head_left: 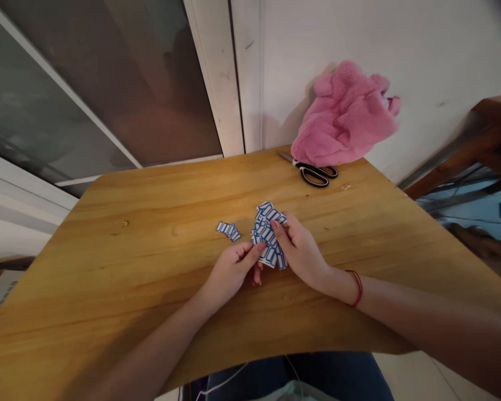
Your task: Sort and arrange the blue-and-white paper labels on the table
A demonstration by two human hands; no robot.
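Between my two hands is a fanned bunch of small white label strips (pixel 269 229) printed with blue-bordered boxes. My left hand (pixel 230 270) pinches its lower left edge, thumb on top and some fingers underneath. On the right side, my right hand (pixel 304 252), with a red cord at the wrist, grips the bunch with its thumb pressed on top. A few more label strips (pixel 229 230) lie on the wooden table (pixel 158 301), just left of the bunch and apart from it.
Black-handled scissors (pixel 315 174) lie near the table's back edge, partly under a pink fluffy cloth item (pixel 344 120) resting against the white wall (pixel 434 61). A sliding glass door (pixel 150 78) stands behind on the left. A small yellowish bit (pixel 125 223) lies at the table's left.
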